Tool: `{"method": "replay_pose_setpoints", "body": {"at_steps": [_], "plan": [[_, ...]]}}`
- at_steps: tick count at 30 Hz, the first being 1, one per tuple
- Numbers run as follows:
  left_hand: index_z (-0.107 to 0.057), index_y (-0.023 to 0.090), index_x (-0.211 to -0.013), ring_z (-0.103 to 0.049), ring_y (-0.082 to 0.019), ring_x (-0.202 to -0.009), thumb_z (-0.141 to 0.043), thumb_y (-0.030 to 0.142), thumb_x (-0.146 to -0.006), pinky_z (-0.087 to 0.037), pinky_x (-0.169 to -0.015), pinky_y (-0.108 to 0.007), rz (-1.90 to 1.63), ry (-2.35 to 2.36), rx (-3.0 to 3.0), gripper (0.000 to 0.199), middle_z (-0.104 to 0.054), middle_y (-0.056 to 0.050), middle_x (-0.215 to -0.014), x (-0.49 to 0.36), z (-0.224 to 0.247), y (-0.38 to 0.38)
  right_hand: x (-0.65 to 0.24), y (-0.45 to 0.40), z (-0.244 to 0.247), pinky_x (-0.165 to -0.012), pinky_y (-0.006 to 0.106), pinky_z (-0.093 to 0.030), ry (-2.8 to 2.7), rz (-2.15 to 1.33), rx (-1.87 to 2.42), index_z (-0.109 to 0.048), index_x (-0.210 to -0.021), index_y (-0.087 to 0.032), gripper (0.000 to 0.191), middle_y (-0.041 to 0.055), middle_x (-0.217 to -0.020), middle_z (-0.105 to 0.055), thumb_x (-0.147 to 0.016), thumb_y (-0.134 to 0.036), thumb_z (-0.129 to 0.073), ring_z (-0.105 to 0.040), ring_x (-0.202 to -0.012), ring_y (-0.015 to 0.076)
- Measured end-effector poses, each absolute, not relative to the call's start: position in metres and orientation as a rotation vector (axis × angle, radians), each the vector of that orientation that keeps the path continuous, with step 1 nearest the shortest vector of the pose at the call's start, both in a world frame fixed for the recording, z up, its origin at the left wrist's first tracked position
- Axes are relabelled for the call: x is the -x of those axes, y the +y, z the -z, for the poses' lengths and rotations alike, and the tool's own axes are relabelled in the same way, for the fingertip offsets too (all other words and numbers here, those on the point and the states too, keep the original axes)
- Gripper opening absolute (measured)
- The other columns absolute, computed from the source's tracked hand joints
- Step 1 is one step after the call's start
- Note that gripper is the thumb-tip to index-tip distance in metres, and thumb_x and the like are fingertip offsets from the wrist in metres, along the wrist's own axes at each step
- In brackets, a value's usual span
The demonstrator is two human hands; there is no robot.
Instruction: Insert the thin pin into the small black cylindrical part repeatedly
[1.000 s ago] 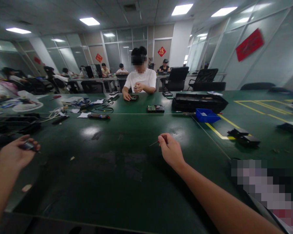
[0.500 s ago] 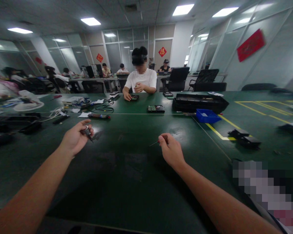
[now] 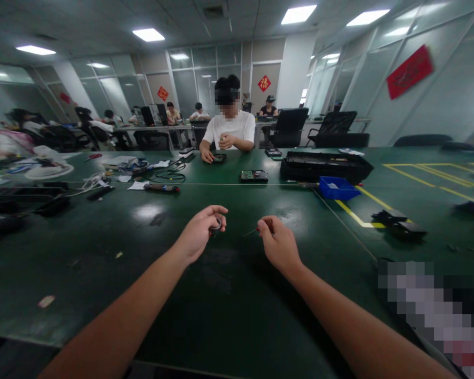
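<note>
My left hand (image 3: 197, 234) is over the middle of the green table (image 3: 205, 316), its fingers curled round a small grey-and-dark thing (image 3: 216, 227) with a pale, rounded rim. Its exact kind is hard to make out because the fingers partly cover it. Just to the right, my right hand (image 3: 279, 242) pinches a thin-shafted screwdriver (image 3: 250, 232). The metal shaft points left toward my left hand, and a bit of red shows at the fingertips. A gap separates the two hands. Beyond them lies an opened device with a green circuit board (image 3: 254, 176).
Across the table a person in white (image 3: 229, 129) handles a dark device (image 3: 220, 158). A long black case (image 3: 326, 167) and a blue tray (image 3: 337, 188) stand back right, with black parts (image 3: 398, 223) nearer. A dark tool (image 3: 161, 188) and cables (image 3: 169, 171) lie back left.
My left hand has swung right, from the left part of the table to close beside my right hand, still holding the small thing. My right hand has hardly moved.
</note>
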State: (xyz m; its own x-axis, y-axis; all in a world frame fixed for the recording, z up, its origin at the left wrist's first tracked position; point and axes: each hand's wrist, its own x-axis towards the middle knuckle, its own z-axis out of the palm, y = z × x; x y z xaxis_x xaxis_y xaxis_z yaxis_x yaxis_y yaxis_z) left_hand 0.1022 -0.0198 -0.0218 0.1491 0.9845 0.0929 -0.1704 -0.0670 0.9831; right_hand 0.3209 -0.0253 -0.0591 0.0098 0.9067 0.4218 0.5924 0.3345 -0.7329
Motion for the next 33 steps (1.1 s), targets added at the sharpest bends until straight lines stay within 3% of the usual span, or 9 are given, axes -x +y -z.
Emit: {"method": "replay_pose_setpoints", "body": {"at_steps": [3, 7, 11, 16, 20, 25, 33], "plan": [[-0.061, 0.017, -0.108, -0.056, -0.018, -0.083, -0.05, 0.011, -0.072, -0.045, -0.079, -0.031, -1.133, 1.02, -1.494, 0.037, -0.059, -0.005, -0.089, -0.11, 0.044, -0.019, -0.32, -0.026, 0.058, -0.07, 0.032, -0.045, -1.686, -0.455, 1.349, -0.062, -0.095, -0.022, 0.028, 0.0039, -0.083, -0.069, -0.099, -0.043, -0.044, -0.065, -0.076, 0.02], [-0.054, 0.02, -0.125, -0.057, -0.022, -0.102, -0.053, 0.003, -0.07, -0.045, -0.093, -0.038, -0.95, 1.228, -1.962, 0.058, -0.06, -0.008, -0.109, -0.106, 0.071, -0.011, -0.317, -0.028, 0.057, -0.072, 0.032, -0.047, -1.721, -0.491, 1.308, -0.062, -0.099, -0.022, 0.027, 0.0039, -0.086, -0.07, -0.098, -0.043, -0.046, -0.065, -0.079, 0.0196], [-0.059, 0.019, -0.12, -0.058, -0.024, -0.109, -0.051, 0.004, -0.081, -0.045, -0.1, -0.042, -0.91, 1.306, -2.135, 0.042, -0.063, -0.01, -0.114, -0.097, 0.083, -0.001, -0.315, -0.03, 0.054, -0.075, 0.032, -0.047, -1.774, -0.508, 1.289, -0.064, -0.103, -0.022, 0.024, 0.0029, -0.085, -0.071, -0.097, -0.04, -0.049, -0.067, -0.08, 0.0191], [-0.068, 0.022, -0.113, -0.057, -0.025, -0.116, -0.063, 0.012, -0.083, -0.041, -0.107, -0.042, -0.939, 1.281, -2.208, 0.032, -0.064, -0.007, -0.12, -0.091, 0.081, 0.003, -0.315, -0.031, 0.052, -0.067, 0.032, -0.046, -1.767, -0.546, 1.317, -0.067, -0.085, -0.021, 0.03, 0.0028, -0.076, -0.07, -0.093, -0.047, -0.055, -0.064, -0.071, 0.0187], [-0.062, 0.022, -0.127, -0.056, -0.024, -0.119, -0.068, 0.013, -0.082, -0.04, -0.108, -0.042, -1.004, 1.352, -2.124, 0.046, -0.064, -0.007, -0.126, -0.09, 0.082, 0.002, -0.317, -0.027, 0.057, -0.074, 0.033, -0.051, -1.566, -0.704, 1.156, -0.067, -0.095, -0.019, 0.027, 0.0046, -0.082, -0.072, -0.093, -0.044, -0.055, -0.067, -0.076, 0.019], [-0.067, 0.022, -0.118, -0.058, -0.025, -0.116, -0.071, 0.016, -0.082, -0.042, -0.105, -0.042, -0.991, 1.355, -2.133, 0.037, -0.067, -0.006, -0.121, -0.09, 0.083, 0.002, -0.317, -0.024, 0.059, -0.082, 0.037, -0.055, -1.44, -0.846, 1.024, -0.066, -0.102, -0.017, 0.028, 0.0074, -0.089, -0.074, -0.09, -0.041, -0.059, -0.07, -0.083, 0.0203], [-0.067, 0.026, -0.123, -0.057, -0.024, -0.12, -0.07, 0.019, -0.084, -0.039, -0.109, -0.043, -0.989, 1.311, -2.164, 0.04, -0.067, -0.004, -0.126, -0.09, 0.079, 0.0, -0.315, -0.025, 0.061, -0.084, 0.038, -0.055, -1.525, -0.795, 1.132, -0.066, -0.104, -0.019, 0.025, 0.008, -0.094, -0.075, -0.092, -0.039, -0.057, -0.072, -0.089, 0.0212]]}}
